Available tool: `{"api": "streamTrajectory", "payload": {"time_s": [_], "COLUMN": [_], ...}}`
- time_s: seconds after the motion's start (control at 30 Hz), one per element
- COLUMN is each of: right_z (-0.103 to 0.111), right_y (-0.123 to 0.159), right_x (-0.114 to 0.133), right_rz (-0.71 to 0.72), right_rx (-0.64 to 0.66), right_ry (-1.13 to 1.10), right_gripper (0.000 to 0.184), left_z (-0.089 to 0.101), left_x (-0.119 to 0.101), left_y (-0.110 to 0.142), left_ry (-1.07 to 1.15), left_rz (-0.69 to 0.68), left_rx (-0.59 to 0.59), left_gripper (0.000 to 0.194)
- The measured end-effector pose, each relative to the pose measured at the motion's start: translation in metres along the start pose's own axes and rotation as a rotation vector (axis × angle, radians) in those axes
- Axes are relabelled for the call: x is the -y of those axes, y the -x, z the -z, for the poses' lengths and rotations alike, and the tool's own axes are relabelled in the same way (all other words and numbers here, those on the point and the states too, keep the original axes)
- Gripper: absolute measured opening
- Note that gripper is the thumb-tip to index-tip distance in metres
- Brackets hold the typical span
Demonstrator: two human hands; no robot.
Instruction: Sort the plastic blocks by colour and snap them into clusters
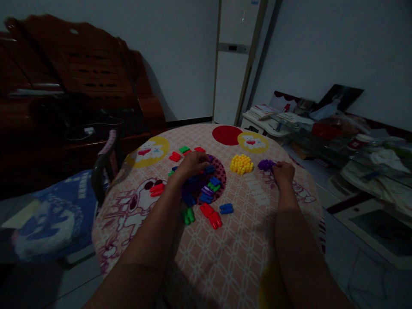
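Patterned cloth (222,257) covers your worktop (238,240). Your right hand (284,172) has its grip narrow on purple pieces (265,165); your left hand (193,164) is at mixed pieces (206,197), grip impossible to tell.

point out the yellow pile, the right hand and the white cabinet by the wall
yellow pile (241,164): head view, middle of the heap
right hand (283,173): head view, back of the hand
white cabinet (231,81): head view, front panel

Dim light falls on pale walls (186,51), a carved wooden bench (93,64) and a tall white cabinet (232,77).
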State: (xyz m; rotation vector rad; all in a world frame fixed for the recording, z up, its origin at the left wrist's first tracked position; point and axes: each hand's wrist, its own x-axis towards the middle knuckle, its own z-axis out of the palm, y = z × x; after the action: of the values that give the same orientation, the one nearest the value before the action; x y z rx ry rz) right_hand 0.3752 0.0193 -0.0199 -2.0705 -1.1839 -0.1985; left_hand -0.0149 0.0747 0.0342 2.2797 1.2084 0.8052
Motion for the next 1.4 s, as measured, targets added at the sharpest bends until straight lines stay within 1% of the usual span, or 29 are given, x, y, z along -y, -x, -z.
{"api": "streamTrajectory", "payload": {"time_s": [0.1,0.2,0.27,0.3,0.37,0.47,0.53,0.6,0.63,0.7,0.77,0.87,0.93,0.97,1.03,1.1,1.17,1.23,1.3,1.4], "right_z": [-0.001,-0.002,0.000,0.002,0.007,0.014,0.017,0.018,0.018,0.017,0.015,0.012,0.009,0.008,0.004,0.001,-0.001,-0.001,-0.001,0.000], "right_y": [-0.001,0.000,0.000,0.000,0.001,0.004,0.007,0.011,0.013,0.015,0.017,0.020,0.022,0.023,0.024,0.024,0.024,0.023,0.023,0.023], "right_x": [0.000,0.000,0.002,0.003,0.009,0.025,0.037,0.049,0.054,0.063,0.070,0.079,0.082,0.083,0.082,0.080,0.078,0.077,0.077,0.078], "right_rz": [-0.019,-0.037,-0.062,-0.074,-0.084,-0.066,-0.040,-0.008,0.006,0.040,0.083,0.135,0.152,0.161,0.177,0.195,0.208,0.218,0.221,0.218], "right_rx": [-0.019,-0.009,-0.018,-0.040,-0.115,-0.192,-0.181,-0.151,-0.140,-0.118,-0.086,-0.028,-0.013,-0.010,-0.011,-0.008,-0.006,-0.005,-0.009,-0.007], "right_ry": [-0.049,-0.081,-0.093,-0.099,-0.108,-0.119,-0.130,-0.143,-0.150,-0.164,-0.185,-0.229,-0.254,-0.268,-0.301,-0.335,-0.356,-0.366,-0.372,-0.374], "right_gripper": [0.016,0.015,0.019,0.024,0.033,0.040,0.042,0.043,0.043,0.044,0.043,0.042,0.041,0.040,0.039,0.038,0.038,0.037,0.037,0.036], "left_z": [0.004,0.006,0.003,0.000,-0.011,-0.032,-0.043,-0.047,-0.046,-0.036,-0.019,0.012,0.030,0.036,0.045,0.049,0.054,0.061,0.071,0.080], "left_x": [0.005,0.013,0.018,0.019,0.020,0.017,0.014,0.013,0.015,0.020,0.028,0.042,0.051,0.054,0.059,0.060,0.058,0.058,0.059,0.061], "left_y": [0.000,0.000,0.000,-0.001,-0.003,-0.008,-0.011,-0.012,-0.012,-0.011,-0.008,0.000,0.007,0.010,0.015,0.020,0.024,0.029,0.034,0.042], "left_ry": [-0.033,-0.075,-0.125,-0.156,-0.214,-0.293,-0.359,-0.410,-0.418,-0.403,-0.371,-0.339,-0.329,-0.331,-0.344,-0.373,-0.394,-0.355,-0.262,-0.145], "left_rz": [0.024,0.085,0.110,0.109,0.085,0.019,-0.011,-0.007,0.006,0.045,0.096,0.205,0.296,0.344,0.432,0.508,0.561,0.607,0.660,0.692], "left_rx": [-0.066,-0.187,-0.250,-0.258,-0.227,-0.088,0.002,0.041,0.034,-0.028,-0.137,-0.301,-0.351,-0.354,-0.324,-0.260,-0.160,-0.012,0.140,0.290], "left_gripper": [0.020,0.024,0.028,0.031,0.036,0.043,0.042,0.039,0.037,0.037,0.040,0.039,0.038,0.038,0.036,0.033,0.027,0.024,0.031,0.059]}}
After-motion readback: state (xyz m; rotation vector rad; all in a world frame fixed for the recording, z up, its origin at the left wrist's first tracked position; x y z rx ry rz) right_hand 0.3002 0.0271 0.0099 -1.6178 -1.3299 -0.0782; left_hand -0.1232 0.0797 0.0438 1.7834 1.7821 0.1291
